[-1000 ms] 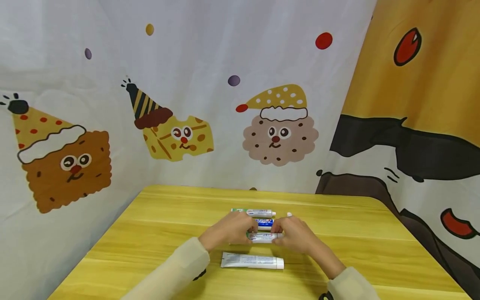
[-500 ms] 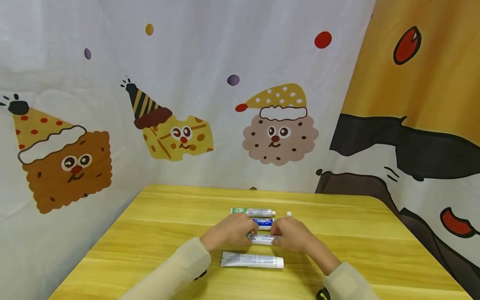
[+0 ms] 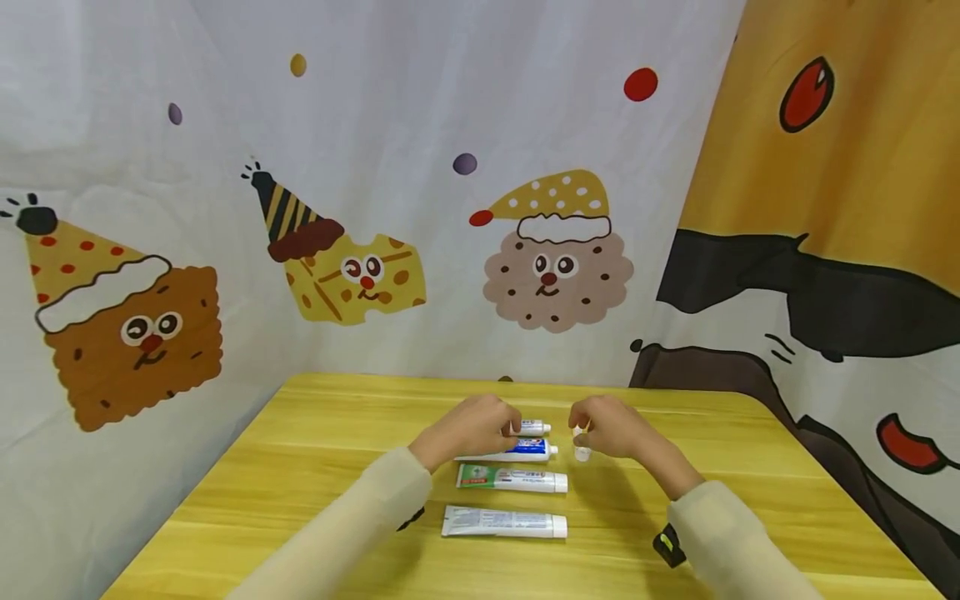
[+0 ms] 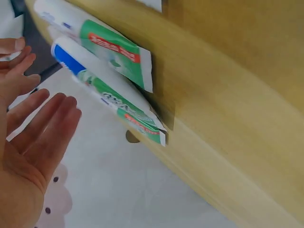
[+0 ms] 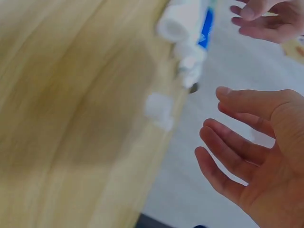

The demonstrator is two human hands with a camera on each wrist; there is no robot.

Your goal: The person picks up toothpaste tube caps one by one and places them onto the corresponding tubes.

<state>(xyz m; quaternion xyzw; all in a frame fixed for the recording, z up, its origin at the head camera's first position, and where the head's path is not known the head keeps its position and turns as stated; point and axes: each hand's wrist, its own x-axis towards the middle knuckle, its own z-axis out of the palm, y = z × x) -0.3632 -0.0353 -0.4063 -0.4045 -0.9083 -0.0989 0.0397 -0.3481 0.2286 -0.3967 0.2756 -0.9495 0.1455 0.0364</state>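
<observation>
Several toothpaste tubes lie in a row on the table. My left hand (image 3: 474,427) hovers over the two farther ones, a white tube (image 3: 533,427) and a blue-and-white tube (image 3: 531,450), covering their left parts. Both show narrow bare nozzles. In the left wrist view my left hand (image 4: 35,147) has its fingers spread, holding nothing. My right hand (image 3: 611,425) is above small white caps (image 3: 582,455) to the right of the nozzles; its fingertips partly cover them. The right wrist view shows my right hand (image 5: 256,137) apart from the caps (image 5: 159,109), fingers relaxed.
Nearer to me lie a green-and-white toothpaste tube (image 3: 512,479) and a silvery white tube (image 3: 505,522), both with white caps on. The wooden table (image 3: 300,467) ends at a printed cloth curtain (image 3: 442,350) behind it.
Both hands have let go of the green-and-white tube, which now lies with a cap on its end. They have moved farther away, the right one toward the loose caps.
</observation>
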